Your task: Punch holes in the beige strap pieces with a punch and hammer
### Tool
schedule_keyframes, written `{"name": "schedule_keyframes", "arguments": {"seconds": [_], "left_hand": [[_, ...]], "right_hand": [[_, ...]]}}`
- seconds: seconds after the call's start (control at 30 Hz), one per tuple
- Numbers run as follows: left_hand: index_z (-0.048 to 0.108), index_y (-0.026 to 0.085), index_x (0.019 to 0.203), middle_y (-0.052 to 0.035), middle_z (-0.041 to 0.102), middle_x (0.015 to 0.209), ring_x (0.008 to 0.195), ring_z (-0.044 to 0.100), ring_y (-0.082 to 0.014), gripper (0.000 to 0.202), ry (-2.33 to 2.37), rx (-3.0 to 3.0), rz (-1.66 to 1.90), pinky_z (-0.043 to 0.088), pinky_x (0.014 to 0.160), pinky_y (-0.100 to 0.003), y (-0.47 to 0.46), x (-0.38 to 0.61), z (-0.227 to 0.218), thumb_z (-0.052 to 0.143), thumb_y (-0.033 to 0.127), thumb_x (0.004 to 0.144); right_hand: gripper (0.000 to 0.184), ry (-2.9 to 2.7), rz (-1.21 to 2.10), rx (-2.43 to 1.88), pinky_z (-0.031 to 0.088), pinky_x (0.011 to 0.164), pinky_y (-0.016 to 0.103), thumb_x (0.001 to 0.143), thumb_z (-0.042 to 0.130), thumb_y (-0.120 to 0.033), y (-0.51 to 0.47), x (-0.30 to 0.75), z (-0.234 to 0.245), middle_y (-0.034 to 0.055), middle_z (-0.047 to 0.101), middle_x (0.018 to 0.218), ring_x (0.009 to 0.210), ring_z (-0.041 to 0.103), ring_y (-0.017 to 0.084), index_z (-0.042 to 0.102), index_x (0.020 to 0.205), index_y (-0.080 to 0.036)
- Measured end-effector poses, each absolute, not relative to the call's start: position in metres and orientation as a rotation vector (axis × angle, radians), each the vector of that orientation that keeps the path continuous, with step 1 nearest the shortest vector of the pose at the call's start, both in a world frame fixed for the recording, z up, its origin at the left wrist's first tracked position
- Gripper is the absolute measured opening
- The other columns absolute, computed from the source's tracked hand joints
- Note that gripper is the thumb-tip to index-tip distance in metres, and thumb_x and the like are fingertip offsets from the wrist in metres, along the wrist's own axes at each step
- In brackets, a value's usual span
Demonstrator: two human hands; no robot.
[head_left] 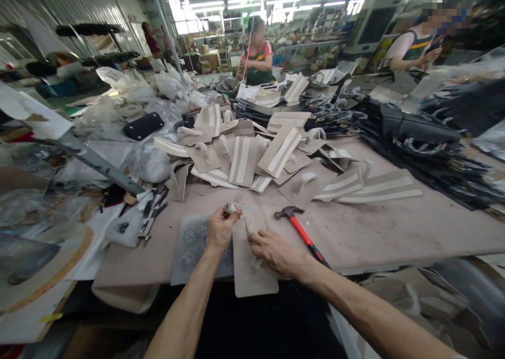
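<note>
My left hand (221, 228) is closed on a small whitish, round-ended thing (230, 208), its kind unclear, just above the table. A taupe flat panel (252, 280) with rounded corners lies lengthwise in front of me, partly over a grey, scuffed board (191, 243). Over this panel my right hand (274, 249) has its fingers curled and pressed together near a thin raised strip (248, 223); what they pinch is hidden. A whitish wrapped loop (256, 264) shows on the panel beneath that hand. Right of it lies a claw hammer (302, 230) with a red and black handle.
Behind is a heap of taupe panels (242, 159) with white strips and wrapped handles. Black bag parts (418, 132) are stacked at right. Clear plastic bags (150, 161), metal tools (152, 214) and a slanted metal post (98, 161) stand left. Two co-workers (258, 59) appear beyond.
</note>
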State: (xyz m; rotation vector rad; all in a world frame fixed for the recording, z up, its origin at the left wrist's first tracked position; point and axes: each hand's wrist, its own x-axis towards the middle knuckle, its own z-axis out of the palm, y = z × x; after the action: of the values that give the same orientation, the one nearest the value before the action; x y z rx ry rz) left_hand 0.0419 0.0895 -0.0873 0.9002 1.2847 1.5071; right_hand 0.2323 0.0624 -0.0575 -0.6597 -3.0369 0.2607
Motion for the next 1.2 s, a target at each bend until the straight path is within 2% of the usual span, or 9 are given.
{"name": "schedule_keyframes", "arguments": {"seconds": [0.3, 0.4, 0.47, 0.53, 0.63, 0.8, 0.93, 1.03, 1.2], "left_hand": [[0.064, 0.015, 0.097, -0.0039, 0.074, 0.082, 0.075, 0.069, -0.0162, 0.041, 1.266, 1.040, 1.334, 0.054, 0.071, -0.026, 0.112, 0.064, -0.117, 0.079, 0.038, 0.067], [0.063, 0.016, 0.097, -0.0044, 0.074, 0.084, 0.077, 0.069, -0.0165, 0.039, 1.289, 1.031, 1.331, 0.054, 0.074, -0.027, 0.113, 0.065, -0.126, 0.077, 0.039, 0.069], [0.063, 0.016, 0.097, -0.0046, 0.074, 0.085, 0.079, 0.069, -0.0169, 0.038, 1.288, 1.027, 1.321, 0.054, 0.076, -0.028, 0.113, 0.064, -0.129, 0.077, 0.039, 0.071], [0.062, 0.016, 0.097, -0.0050, 0.074, 0.085, 0.079, 0.070, -0.0171, 0.036, 1.285, 1.041, 1.304, 0.054, 0.076, -0.028, 0.114, 0.064, -0.131, 0.076, 0.038, 0.072], [0.063, 0.016, 0.096, -0.0053, 0.075, 0.087, 0.080, 0.069, -0.0168, 0.032, 1.301, 1.092, 1.289, 0.053, 0.076, -0.028, 0.114, 0.063, -0.132, 0.075, 0.037, 0.074], [0.063, 0.017, 0.096, -0.0050, 0.075, 0.087, 0.080, 0.069, -0.0167, 0.030, 1.309, 1.136, 1.277, 0.053, 0.077, -0.028, 0.115, 0.064, -0.133, 0.073, 0.034, 0.074], [0.063, 0.017, 0.095, -0.0040, 0.074, 0.086, 0.080, 0.069, -0.0171, 0.030, 1.325, 1.149, 1.259, 0.053, 0.078, -0.028, 0.115, 0.066, -0.129, 0.073, 0.035, 0.073], [0.064, 0.018, 0.091, -0.0034, 0.074, 0.085, 0.079, 0.068, -0.0170, 0.024, 1.362, 1.231, 1.231, 0.052, 0.078, -0.028, 0.114, 0.067, -0.125, 0.072, 0.032, 0.074], [0.067, 0.019, 0.092, -0.0030, 0.073, 0.085, 0.081, 0.067, -0.0173, 0.020, 1.330, 1.363, 1.177, 0.051, 0.080, -0.028, 0.111, 0.063, -0.120, 0.068, 0.030, 0.075]], "right_hand": [[0.013, -3.032, 0.299, -0.758, 0.040, 0.075, 0.034, 0.092, 0.051, -0.013, 0.061, 0.233, -0.060, 0.0078, 0.058, 0.098, 0.085, 0.048, 0.021, 0.063, 0.088, -0.017], [0.029, -2.956, 0.353, -0.788, 0.043, 0.079, 0.034, 0.090, 0.046, -0.009, 0.058, 0.236, -0.072, 0.0083, 0.058, 0.116, 0.090, 0.052, 0.020, 0.061, 0.113, -0.019], [0.057, -2.830, 0.348, -0.870, 0.044, 0.085, 0.035, 0.085, 0.043, -0.003, 0.056, 0.242, -0.081, 0.0111, 0.048, 0.138, 0.102, 0.054, 0.021, 0.045, 0.139, -0.020], [0.070, -2.661, 0.311, -1.033, 0.043, 0.093, 0.036, 0.081, 0.040, 0.001, 0.054, 0.252, -0.090, 0.0139, 0.039, 0.148, 0.117, 0.051, 0.023, 0.033, 0.148, -0.019], [0.055, -2.403, 0.239, -1.344, 0.042, 0.097, 0.039, 0.085, 0.040, -0.003, 0.054, 0.275, -0.100, 0.0158, 0.046, 0.142, 0.123, 0.048, 0.026, 0.043, 0.139, -0.015], [0.035, -2.197, 0.177, -1.867, 0.044, 0.086, 0.037, 0.089, 0.052, -0.018, 0.049, 0.319, -0.112, 0.0149, 0.059, 0.116, 0.103, 0.056, 0.027, 0.052, 0.124, -0.014], [0.015, -2.216, 0.286, -2.145, 0.041, 0.073, 0.031, 0.092, 0.054, -0.027, 0.041, 0.336, -0.119, 0.0098, 0.058, 0.096, 0.085, 0.058, 0.022, 0.056, 0.102, -0.016], [0.006, -2.086, 0.522, -2.179, 0.039, 0.067, 0.029, 0.091, 0.051, -0.024, 0.043, 0.339, -0.117, 0.0069, 0.056, 0.087, 0.077, 0.056, 0.019, 0.051, 0.091, -0.018], [0.010, -1.265, 1.724, -1.806, 0.040, 0.053, 0.025, 0.084, 0.048, -0.029, 0.051, 0.326, -0.098, -0.0028, 0.046, 0.069, 0.054, 0.045, 0.012, 0.042, 0.082, -0.022]]}}
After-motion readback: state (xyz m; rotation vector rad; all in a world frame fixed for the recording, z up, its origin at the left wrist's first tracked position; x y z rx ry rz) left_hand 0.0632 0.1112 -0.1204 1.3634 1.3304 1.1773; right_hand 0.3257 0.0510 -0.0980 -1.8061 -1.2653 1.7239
